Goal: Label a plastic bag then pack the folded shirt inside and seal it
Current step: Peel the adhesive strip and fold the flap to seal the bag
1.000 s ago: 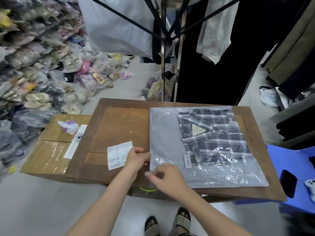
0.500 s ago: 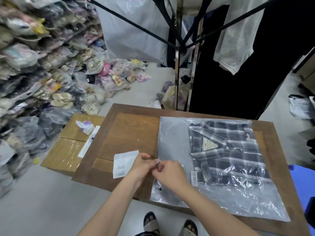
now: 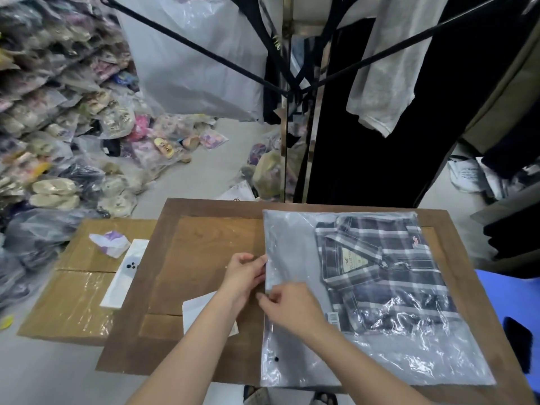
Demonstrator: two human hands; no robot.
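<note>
Fingers of your left hand [image 3: 244, 273] and right hand [image 3: 287, 302] pinch the plastic bag [image 3: 295, 346] at its left edge, mid-frame; the folded shirt [image 3: 388, 276] lies inside, right of both grips.

My left hand [image 3: 244, 274] and right hand [image 3: 289, 304] pinch the left edge of the bag [image 3: 295, 346] on the bench [image 3: 204, 229]; the plaid shirt [image 3: 388, 276] lies inside.

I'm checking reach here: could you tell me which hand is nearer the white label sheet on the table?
Left. The left hand is just above the label sheet; the right hand is further right, on the plastic bag.
</note>
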